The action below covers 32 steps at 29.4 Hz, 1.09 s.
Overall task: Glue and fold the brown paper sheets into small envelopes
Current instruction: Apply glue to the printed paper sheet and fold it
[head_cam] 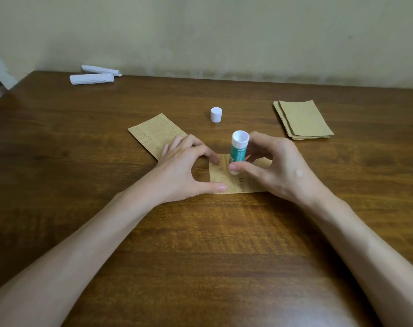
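You were gluing: your right grip (278,166) pinched the uncapped glue stick (239,149), tip down on the printed brown sheet (233,184), which your left grip (184,166) (fingers spread) pinned to the bench (200,244). Next likely called for folding the glued edge.

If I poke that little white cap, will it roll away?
Probably it just slides: the cap stands on its flat end. It looks small and plastic, so likely light. Tipped sideways, its round wall could roll.
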Tool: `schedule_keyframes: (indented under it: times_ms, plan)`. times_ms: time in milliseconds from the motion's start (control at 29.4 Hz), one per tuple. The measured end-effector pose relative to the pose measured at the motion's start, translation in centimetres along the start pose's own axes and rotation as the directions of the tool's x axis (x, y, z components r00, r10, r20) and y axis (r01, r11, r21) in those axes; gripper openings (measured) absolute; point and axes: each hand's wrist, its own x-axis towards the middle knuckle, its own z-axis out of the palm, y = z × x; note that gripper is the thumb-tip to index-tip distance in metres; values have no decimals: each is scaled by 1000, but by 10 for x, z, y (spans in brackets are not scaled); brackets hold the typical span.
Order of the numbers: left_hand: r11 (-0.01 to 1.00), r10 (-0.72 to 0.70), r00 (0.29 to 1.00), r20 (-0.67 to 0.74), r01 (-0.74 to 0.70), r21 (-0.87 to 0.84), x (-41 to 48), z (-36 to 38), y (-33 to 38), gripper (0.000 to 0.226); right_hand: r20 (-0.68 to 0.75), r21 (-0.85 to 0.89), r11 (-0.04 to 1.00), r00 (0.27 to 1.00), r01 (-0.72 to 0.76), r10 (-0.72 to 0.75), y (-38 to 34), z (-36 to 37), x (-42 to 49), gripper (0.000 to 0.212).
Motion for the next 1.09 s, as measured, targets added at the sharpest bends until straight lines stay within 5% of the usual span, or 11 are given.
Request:
schedule_keyframes:
  times_ms: [238,851,1089]
  plan:
    - [1000,1,1000,6,-1,6,1,0,0,58,48,-20,999,998,-39,40,-2,-1,0,31]
    - [1000,-3,1000,9,3,-15,1,0,0,58,-179,-136,989,983,-59,34,5,18,22,31]
    - [1000,-3,1000,8,3,-24,0,0,0,58,-297,173,982,947,-77,126,12,7,18,31]
